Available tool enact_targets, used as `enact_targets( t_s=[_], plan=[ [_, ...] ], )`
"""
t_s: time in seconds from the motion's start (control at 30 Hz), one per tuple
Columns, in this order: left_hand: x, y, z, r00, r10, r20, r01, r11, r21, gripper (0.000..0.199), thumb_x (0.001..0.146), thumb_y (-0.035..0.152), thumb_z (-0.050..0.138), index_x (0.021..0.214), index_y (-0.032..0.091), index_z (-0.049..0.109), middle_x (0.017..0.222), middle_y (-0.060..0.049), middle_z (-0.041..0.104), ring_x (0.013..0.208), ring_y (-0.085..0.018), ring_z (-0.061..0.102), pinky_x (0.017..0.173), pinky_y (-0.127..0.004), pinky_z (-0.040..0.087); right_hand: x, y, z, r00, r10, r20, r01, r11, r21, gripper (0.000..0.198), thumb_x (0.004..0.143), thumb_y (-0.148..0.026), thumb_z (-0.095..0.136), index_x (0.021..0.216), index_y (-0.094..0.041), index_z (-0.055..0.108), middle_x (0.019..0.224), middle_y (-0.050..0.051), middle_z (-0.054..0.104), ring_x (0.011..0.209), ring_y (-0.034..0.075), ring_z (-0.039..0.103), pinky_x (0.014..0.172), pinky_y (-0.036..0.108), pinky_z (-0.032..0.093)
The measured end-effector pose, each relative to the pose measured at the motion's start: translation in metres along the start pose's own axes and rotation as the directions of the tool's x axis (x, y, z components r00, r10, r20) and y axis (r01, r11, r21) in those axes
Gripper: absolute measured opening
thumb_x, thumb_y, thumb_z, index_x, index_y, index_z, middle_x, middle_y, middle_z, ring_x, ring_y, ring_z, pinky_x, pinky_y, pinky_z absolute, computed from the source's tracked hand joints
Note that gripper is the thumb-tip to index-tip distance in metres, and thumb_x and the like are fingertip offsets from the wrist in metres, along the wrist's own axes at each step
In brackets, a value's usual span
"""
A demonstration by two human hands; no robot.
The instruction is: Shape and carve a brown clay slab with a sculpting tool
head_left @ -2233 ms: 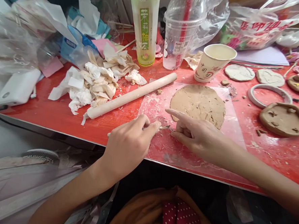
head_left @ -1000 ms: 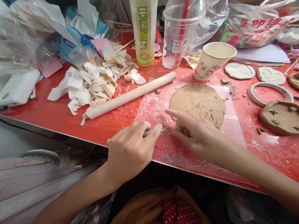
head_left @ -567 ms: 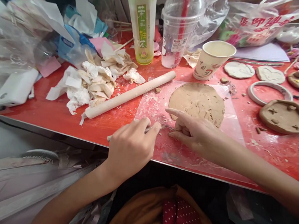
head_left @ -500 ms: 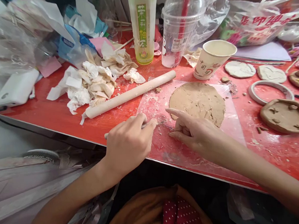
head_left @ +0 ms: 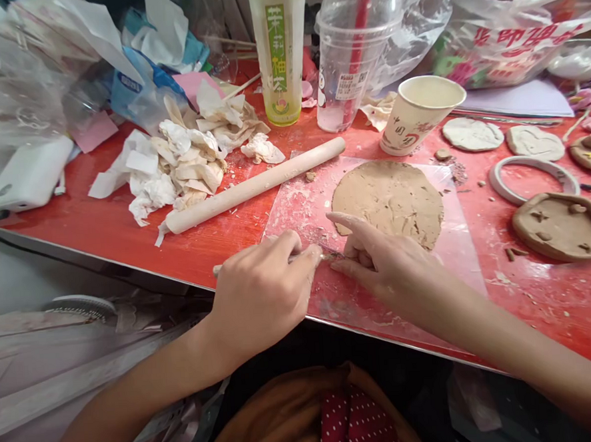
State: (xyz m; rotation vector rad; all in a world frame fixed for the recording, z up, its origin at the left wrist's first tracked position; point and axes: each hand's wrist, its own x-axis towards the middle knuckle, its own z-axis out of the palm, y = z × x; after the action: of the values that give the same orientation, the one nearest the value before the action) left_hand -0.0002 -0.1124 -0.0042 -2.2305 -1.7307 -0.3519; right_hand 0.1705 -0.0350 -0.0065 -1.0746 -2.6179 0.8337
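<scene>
My left hand (head_left: pixel 264 293) is closed around a slim stick-like clay tool (head_left: pixel 217 270), whose pale handle end pokes out to its left. The tool's thin far end runs into the fingers of my right hand (head_left: pixel 372 246). There my thumb and curled fingers pinch it, while the index finger stretches out over the near edge of a flat round clay slab (head_left: pixel 387 199). The slab is brown with a rough, cracked surface. It lies on a clear plastic sheet (head_left: pixel 459 231) dusted with clay crumbs. Both hands hover close together near the table's front edge.
A rolling pin (head_left: pixel 258 185) lies left of the slab. Behind stand a paper cup (head_left: pixel 419 117), a plastic cup (head_left: pixel 354 77) and a green bottle (head_left: pixel 279 55). Crumpled tissues (head_left: pixel 182 161) are at left. A tape roll (head_left: pixel 533 178) and a shallow clay dish (head_left: pixel 561 226) sit at right.
My left hand has slid right along with the tool, narrowing the gap to my right hand. My right hand has barely moved. The slab lies as before.
</scene>
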Motion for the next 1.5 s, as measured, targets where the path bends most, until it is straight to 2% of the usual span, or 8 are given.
enact_targets(
  t_s=[0.1,0.33,0.5,0.77,0.97,1.1,1.3,1.5],
  plan=[
    [-0.0013,-0.0024,-0.0007,0.998,-0.054,-0.034,0.057,0.994,0.089,0.015,0.084,0.021,0.052,0.089,0.022,0.066,0.075,0.001,0.061,0.059,-0.011,0.054,0.049,-0.026,0.031,-0.0028,-0.0013,0.0018,1.0,0.008,-0.028,-0.011,0.997,-0.08,0.048,0.087,-0.026,0.045,0.133,-0.015,0.036,0.062,-0.002,0.054,0.048,0.01,0.044,0.046,0.023,0.029],
    [-0.003,0.0015,0.0002,0.996,0.028,-0.085,-0.031,0.999,-0.033,0.02,0.083,0.018,0.053,0.099,0.023,0.065,0.079,0.001,0.063,0.063,-0.011,0.057,0.053,-0.025,0.036,-0.0048,-0.0046,0.003,0.997,0.06,-0.043,-0.065,0.989,-0.13,0.051,0.087,-0.026,0.043,0.136,-0.02,0.032,0.07,-0.001,0.06,0.052,0.012,0.051,0.048,0.024,0.031],
    [-0.0055,-0.0024,0.0032,0.998,-0.019,-0.057,0.021,0.999,0.033,0.02,0.083,0.019,0.054,0.1,0.023,0.065,0.079,0.002,0.063,0.063,-0.012,0.057,0.053,-0.025,0.036,-0.0073,-0.0017,-0.0028,1.0,0.024,-0.008,-0.024,0.998,-0.05,0.047,0.088,-0.019,0.038,0.135,-0.018,0.033,0.073,0.0,0.059,0.056,0.012,0.051,0.053,0.025,0.035],
    [-0.0055,0.0034,0.005,0.997,-0.002,-0.084,0.001,1.0,-0.013,0.022,0.083,0.019,0.054,0.101,0.023,0.065,0.08,0.002,0.062,0.062,-0.012,0.057,0.053,-0.026,0.037,-0.004,-0.0023,-0.0055,0.999,0.044,0.018,-0.046,0.995,0.088,0.041,0.086,-0.018,0.042,0.127,-0.013,0.042,0.062,-0.003,0.051,0.051,0.011,0.043,0.05,0.024,0.032],
    [-0.0059,0.0007,0.0023,0.989,-0.114,-0.089,0.125,0.985,0.119,0.017,0.084,0.023,0.054,0.095,0.023,0.067,0.076,0.002,0.062,0.059,-0.013,0.055,0.05,-0.027,0.033,-0.0067,-0.003,-0.0032,0.999,0.046,-0.008,-0.045,0.997,0.069,0.044,0.084,-0.015,0.043,0.128,-0.016,0.041,0.063,-0.004,0.051,0.051,0.011,0.042,0.05,0.024,0.031],
    [-0.0086,0.0034,0.0004,0.996,-0.053,-0.075,0.053,0.999,0.005,0.02,0.084,0.021,0.054,0.1,0.024,0.065,0.078,0.003,0.062,0.062,-0.011,0.056,0.054,-0.025,0.037,-0.0062,-0.0033,-0.0016,0.999,0.021,-0.039,-0.018,0.997,0.071,0.043,0.084,-0.015,0.043,0.127,-0.016,0.042,0.063,-0.003,0.051,0.053,0.011,0.044,0.051,0.024,0.031],
    [-0.0078,0.002,0.0021,0.99,-0.116,-0.083,0.126,0.984,0.129,0.017,0.084,0.023,0.054,0.096,0.023,0.067,0.077,0.002,0.062,0.059,-0.013,0.054,0.05,-0.028,0.034,-0.0049,-0.0058,-0.0031,0.999,0.048,-0.01,-0.047,0.996,0.073,0.039,0.084,-0.014,0.042,0.123,-0.015,0.046,0.061,-0.004,0.049,0.049,0.01,0.042,0.049,0.023,0.03],
    [-0.0097,0.0018,0.0023,0.997,-0.046,-0.064,0.049,0.998,0.041,0.02,0.083,0.021,0.054,0.1,0.025,0.065,0.079,0.002,0.062,0.062,-0.012,0.055,0.053,-0.026,0.036,-0.0053,-0.0065,-0.0035,0.999,0.022,-0.042,-0.02,0.999,0.042,0.038,0.084,-0.015,0.043,0.122,-0.015,0.046,0.06,-0.004,0.051,0.049,0.01,0.044,0.048,0.022,0.031]
  ],
)
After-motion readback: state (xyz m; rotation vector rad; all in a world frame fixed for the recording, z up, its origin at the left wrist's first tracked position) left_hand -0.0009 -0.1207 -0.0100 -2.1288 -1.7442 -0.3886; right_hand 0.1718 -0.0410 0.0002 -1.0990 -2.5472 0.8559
